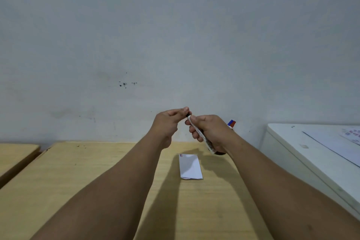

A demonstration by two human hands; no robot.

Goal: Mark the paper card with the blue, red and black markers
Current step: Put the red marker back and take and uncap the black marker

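Observation:
A white paper card (pixel 190 166) lies on the wooden table (pixel 68 181), with small red and blue marks at its far left corner. Above and beyond it, my right hand (pixel 209 129) grips a black marker (pixel 204 138) with a white barrel, held slanted. My left hand (pixel 169 122) pinches the marker's black cap end at the top, fingers closed on it. Whether the cap is on or off the tip I cannot tell. The blue and red ends of two other markers (pixel 231 123) peek out behind my right hand.
A grey wall (pixel 175 35) stands right behind the table. A white cabinet (pixel 311 152) with papers on top stands at the right. A second wooden table (pixel 15 154) sits at the far left across a narrow gap.

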